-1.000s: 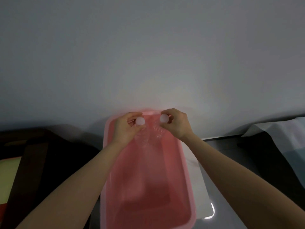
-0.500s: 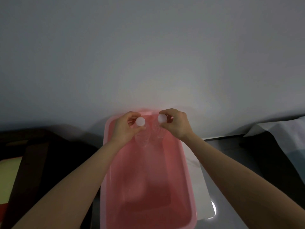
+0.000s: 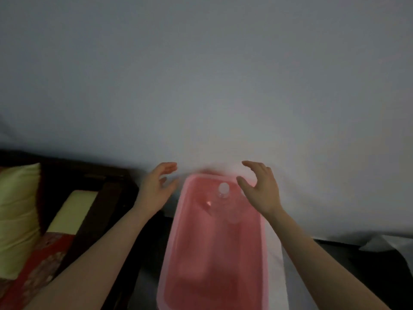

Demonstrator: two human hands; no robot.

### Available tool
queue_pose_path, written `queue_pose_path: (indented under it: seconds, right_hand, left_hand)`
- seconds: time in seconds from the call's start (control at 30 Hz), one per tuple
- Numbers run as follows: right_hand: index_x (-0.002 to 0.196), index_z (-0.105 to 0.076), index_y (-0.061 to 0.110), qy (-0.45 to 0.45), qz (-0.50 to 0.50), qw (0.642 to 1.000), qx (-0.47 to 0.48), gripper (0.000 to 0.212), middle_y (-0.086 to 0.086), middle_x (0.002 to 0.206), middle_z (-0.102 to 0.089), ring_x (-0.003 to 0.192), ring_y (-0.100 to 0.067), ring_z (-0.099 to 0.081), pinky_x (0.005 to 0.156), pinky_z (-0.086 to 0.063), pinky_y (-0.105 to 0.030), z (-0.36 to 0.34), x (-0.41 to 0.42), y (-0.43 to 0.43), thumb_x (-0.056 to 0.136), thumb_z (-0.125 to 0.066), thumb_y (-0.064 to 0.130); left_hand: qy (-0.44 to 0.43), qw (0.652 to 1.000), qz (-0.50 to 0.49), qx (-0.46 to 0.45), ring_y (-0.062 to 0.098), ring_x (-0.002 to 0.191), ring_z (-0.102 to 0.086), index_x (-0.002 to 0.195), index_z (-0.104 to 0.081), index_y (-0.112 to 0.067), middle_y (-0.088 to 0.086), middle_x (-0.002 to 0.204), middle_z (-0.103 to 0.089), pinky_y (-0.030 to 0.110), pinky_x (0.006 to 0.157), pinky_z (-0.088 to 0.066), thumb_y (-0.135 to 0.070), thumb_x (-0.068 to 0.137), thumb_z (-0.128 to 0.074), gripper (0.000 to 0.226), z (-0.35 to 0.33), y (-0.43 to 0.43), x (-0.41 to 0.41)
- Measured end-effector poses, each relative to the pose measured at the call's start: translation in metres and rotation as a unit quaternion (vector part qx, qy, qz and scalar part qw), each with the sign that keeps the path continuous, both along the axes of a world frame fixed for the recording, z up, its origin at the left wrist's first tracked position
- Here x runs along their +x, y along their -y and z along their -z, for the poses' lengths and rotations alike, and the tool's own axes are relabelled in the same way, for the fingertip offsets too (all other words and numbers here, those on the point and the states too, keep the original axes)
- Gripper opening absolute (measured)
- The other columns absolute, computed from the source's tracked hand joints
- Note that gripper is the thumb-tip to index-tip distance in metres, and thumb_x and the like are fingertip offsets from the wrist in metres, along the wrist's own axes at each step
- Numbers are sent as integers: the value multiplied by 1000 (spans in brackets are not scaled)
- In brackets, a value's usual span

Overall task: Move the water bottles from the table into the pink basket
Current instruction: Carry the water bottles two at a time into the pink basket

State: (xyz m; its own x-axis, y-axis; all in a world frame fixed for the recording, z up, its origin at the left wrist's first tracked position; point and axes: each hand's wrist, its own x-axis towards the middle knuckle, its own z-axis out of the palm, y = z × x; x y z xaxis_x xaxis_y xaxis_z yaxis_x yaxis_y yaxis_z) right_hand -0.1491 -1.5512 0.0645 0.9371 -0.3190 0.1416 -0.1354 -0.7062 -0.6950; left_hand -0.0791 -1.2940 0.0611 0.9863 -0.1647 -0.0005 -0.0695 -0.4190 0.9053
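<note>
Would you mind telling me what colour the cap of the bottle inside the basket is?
White, seen in the head view: the cap.

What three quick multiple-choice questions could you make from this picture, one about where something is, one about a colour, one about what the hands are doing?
1. Where is the bottle with the white cap?
A. on the cushion
B. at the far end of the basket
C. in the left hand

2. What colour is the basket?
A. pink
B. blue
C. black

3. What are the hands doing?
A. both gripping bottles
B. one holds the basket
C. both open and empty

Answers: 1 B, the cap shows inside the far end of the basket. 2 A, its walls and floor are pink. 3 C, the left hand and right hand have spread fingers and hold nothing.
</note>
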Motion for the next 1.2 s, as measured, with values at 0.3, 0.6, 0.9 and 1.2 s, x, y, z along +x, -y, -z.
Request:
queue_pose_path:
  seconds: [0.3, 0.6, 0.9, 1.2]
  right_hand:
    - [131, -57, 13, 109, -304, 946, -42, 43, -6, 139, -54, 131, -24, -43, 106, -34, -31, -120, -9, -227, 92, -61, 29]
    - [134, -51, 17, 112, -539, 835, -3, 53, -3, 141, -49, 134, -23, -38, 106, -33, -34, -171, -176, -508, 84, -66, 25]
    - [132, -54, 18, 54, -589, 806, 32, 50, -3, 137, -51, 129, -22, -43, 103, -39, -37, -155, -373, -699, 84, -68, 20]
    - [134, -53, 15, 17, -598, 801, 41, 52, -9, 134, -54, 125, -25, -47, 96, -38, -32, -159, -468, -865, 84, -69, 15]
  left_hand:
    - [115, 900, -401, 130, 17, 114, -55, 129, -58, -14, 4, 128, -61, 28, 94, -38, -22, 93, -60, 37, -135, -263, -175]
    - [71, 735, -641, 208, 37, 126, -52, 134, -53, -5, 21, 134, -57, 45, 102, -38, -13, 92, -61, 43, -201, -461, -512]
    - [14, 691, -701, 177, 23, 111, -60, 130, -56, -9, 8, 129, -63, 32, 89, -42, -10, 90, -62, 40, -184, -590, -771]
    - [37, 703, -703, 97, 20, 101, -61, 124, -59, -9, 6, 115, -66, 27, 87, -42, -3, 87, -62, 38, -196, -746, -850]
